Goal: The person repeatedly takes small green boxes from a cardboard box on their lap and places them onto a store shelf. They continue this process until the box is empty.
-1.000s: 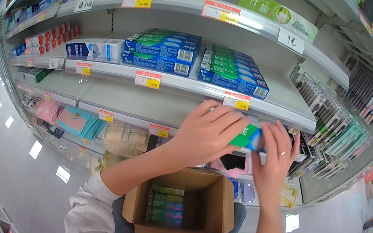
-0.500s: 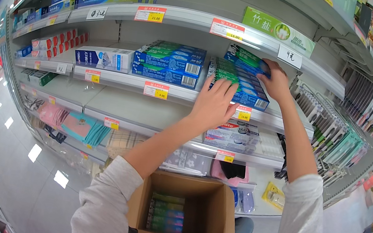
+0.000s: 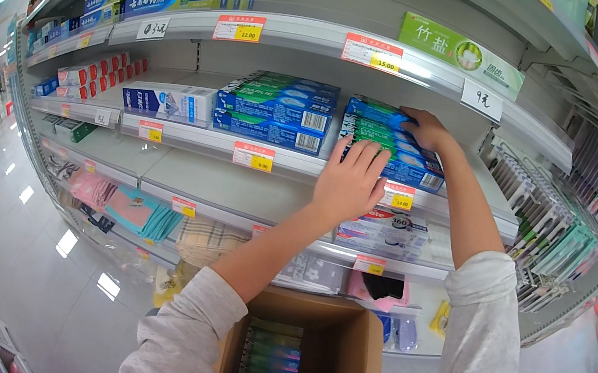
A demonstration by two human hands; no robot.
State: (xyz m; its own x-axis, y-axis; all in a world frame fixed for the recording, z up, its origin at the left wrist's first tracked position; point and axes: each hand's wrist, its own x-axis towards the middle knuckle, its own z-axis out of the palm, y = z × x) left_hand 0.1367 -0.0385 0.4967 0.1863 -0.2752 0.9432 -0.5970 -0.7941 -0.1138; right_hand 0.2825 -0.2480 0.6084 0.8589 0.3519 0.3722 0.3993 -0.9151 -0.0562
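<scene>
We're facing a shelf [image 3: 187,144] mid-frame, stocking toothpaste. The stack [image 3: 393,143] of blue-green boxes sits right of centre on it. Low in the frame, the carton [image 3: 301,361] has a few boxes left, so we reckon we're well along but not done. Our left hand [image 3: 351,179] lies flat, fingers spread, against the stack's front, gripping nothing. Our right hand [image 3: 426,129] curls over the top box at the back. Headroom under the upper shelf looks tight; the neighbouring stack [image 3: 276,108] sits just left.

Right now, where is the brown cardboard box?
In the head view, the open brown cardboard box sits low in the middle, between the person's forearms, below the shelves, with a few toothpaste cartons lying inside.
</scene>
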